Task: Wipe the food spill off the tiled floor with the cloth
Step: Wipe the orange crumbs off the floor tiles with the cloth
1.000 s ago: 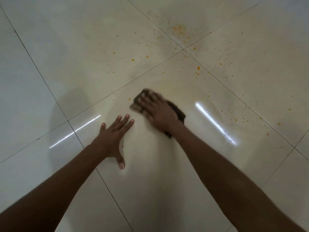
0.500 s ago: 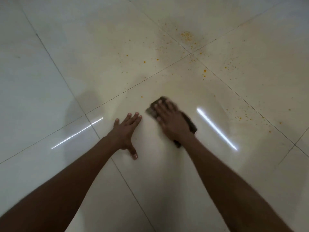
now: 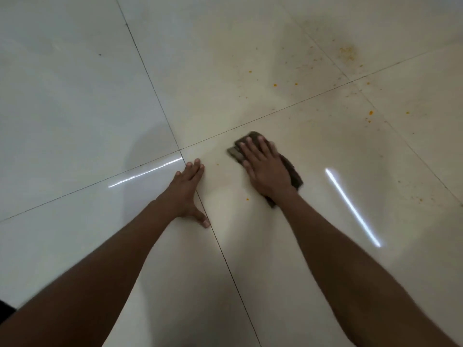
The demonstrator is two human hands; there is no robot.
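Observation:
A dark brown cloth (image 3: 293, 171) lies flat on the glossy cream tiled floor (image 3: 325, 136). My right hand (image 3: 265, 166) presses down on it with fingers spread, covering most of it. My left hand (image 3: 188, 186) rests flat on the floor to the left of the cloth, palm down, holding nothing. Orange food crumbs (image 3: 348, 52) are scattered over the tiles beyond and to the right of the cloth. A single crumb (image 3: 246, 199) lies just left of my right wrist.
Dark grout lines (image 3: 155, 96) cross the floor and meet near my left fingertips. Two bright light reflections (image 3: 350, 206) streak the tiles on either side of my arms. A dull smear (image 3: 288, 41) darkens the far tile.
The view has swung left, so the crumbs now sit further right. My right hand with the cloth has slid toward the grout line; my left hand now lies across a grout line.

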